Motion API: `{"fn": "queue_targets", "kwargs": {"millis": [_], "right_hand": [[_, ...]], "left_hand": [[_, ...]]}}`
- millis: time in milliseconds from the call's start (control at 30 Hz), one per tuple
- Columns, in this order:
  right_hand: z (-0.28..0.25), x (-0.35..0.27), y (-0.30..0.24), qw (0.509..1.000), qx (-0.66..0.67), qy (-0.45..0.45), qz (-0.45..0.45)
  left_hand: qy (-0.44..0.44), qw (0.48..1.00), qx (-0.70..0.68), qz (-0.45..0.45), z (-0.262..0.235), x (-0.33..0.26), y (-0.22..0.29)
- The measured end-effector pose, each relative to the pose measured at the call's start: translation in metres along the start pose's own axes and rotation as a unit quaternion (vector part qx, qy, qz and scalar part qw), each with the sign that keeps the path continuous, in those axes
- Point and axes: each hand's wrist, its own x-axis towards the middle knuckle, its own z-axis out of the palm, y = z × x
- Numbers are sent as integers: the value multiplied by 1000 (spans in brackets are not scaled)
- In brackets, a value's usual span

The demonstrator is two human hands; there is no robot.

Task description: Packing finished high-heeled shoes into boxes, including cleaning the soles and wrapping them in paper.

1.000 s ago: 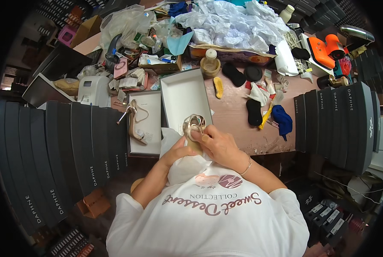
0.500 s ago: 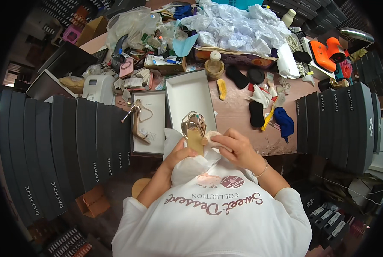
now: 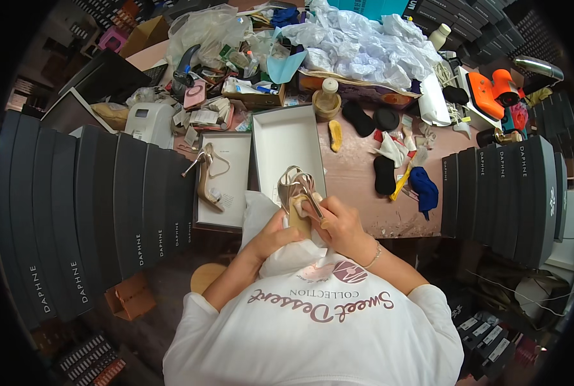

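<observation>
Close in front of me is a metallic strappy high-heeled sandal, its tan insole facing up. My left hand is closed round its lower left side, above white wrapping paper. My right hand is closed on a pale wad of cloth pressed against the insole, beside the slim heel. A matching sandal lies on its side in the shallow tray-like box part at the left. Just beyond my hands is a deeper box part with a white inside.
Dark shoe boxes stand in a row at the left; more boxes are at the right. Black pads, a blue cloth, a yellow sponge and a bottle lie about. Crumpled white paper fills the back.
My right hand has moved left and inward, taking the cloth from the sandal's right edge onto its insole. The sandal has turned, so its heel now shows. The view has shifted slightly.
</observation>
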Motion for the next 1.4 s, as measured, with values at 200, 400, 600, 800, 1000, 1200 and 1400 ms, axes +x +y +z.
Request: {"fn": "queue_targets", "kwargs": {"millis": [200, 400, 600, 800, 1000, 1200, 1400], "right_hand": [[-14, -3, -7, 993, 67, -89, 39], [-2, 4, -6, 1000, 5, 17, 22], [-29, -3, -9, 981, 102, -96, 135], [-24, -12, 88, 974, -24, 24, 225], [-27, 7, 121, 870, 411, -35, 272], [-50, 91, 65, 850, 249, -450, 117], [-19, 53, 64, 846, 323, -376, 198]], "left_hand": [[22, 998, 29, -47, -8, -2, -9], [-28, 998, -52, -21, -5, 6, -2], [17, 1000, 14, -7, -11, -3, 0], [-31, 999, -14, -19, -11, -1, 16], [-122, 868, 481, -26, 0, 14, 75], [-128, 524, 824, 173, 12, 35, 84], [-90, 524, 758, 378, -6, 30, 89]]}}
